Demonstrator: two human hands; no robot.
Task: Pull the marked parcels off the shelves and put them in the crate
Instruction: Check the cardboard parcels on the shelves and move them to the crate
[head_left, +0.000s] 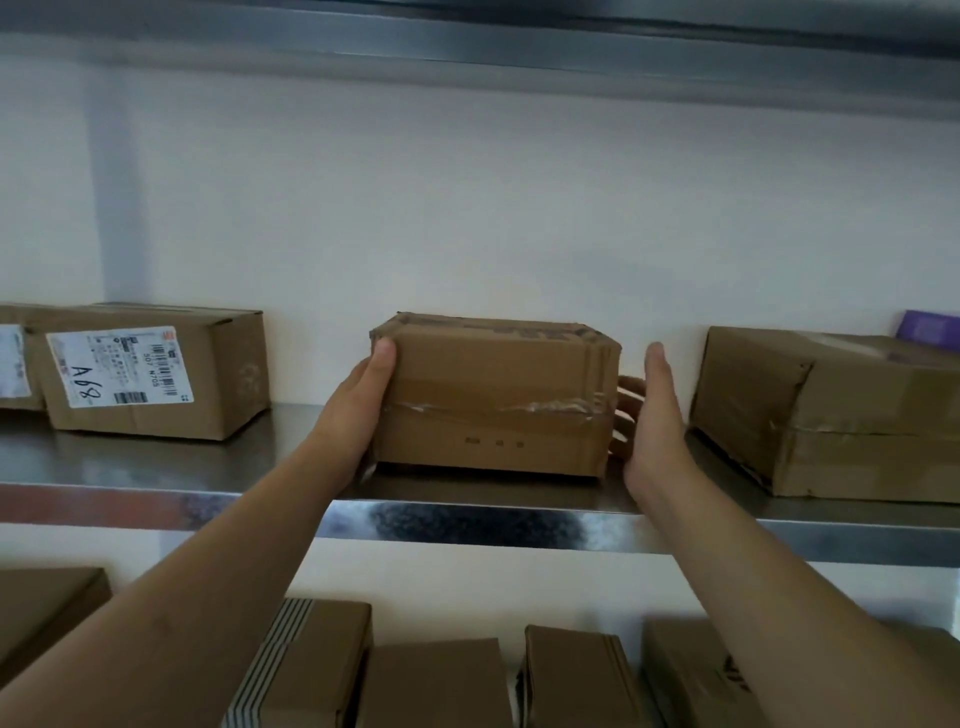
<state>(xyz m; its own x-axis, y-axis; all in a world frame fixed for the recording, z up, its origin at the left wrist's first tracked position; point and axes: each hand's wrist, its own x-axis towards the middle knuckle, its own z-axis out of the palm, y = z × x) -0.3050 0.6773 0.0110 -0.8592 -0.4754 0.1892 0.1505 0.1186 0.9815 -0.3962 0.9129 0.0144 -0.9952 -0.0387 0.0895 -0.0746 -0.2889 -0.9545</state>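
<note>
A small brown cardboard parcel (493, 397), taped round its middle, sits on the steel shelf (156, 462) straight ahead. My left hand (358, 410) holds its left end, thumb up along the front corner and the fingers hidden behind the box. At the right end is my right hand (652, 415), its fingers straight and reaching along that side, thumb raised clear of the box. No label shows on the faces of this parcel turned to me. The crate is out of view.
A labelled box marked A68 (150, 371) stands at the left of the same shelf, a bigger taped box (831, 415) at the right. Several more boxes fill the lower shelf (436, 680). A white wall is behind, another steel shelf above.
</note>
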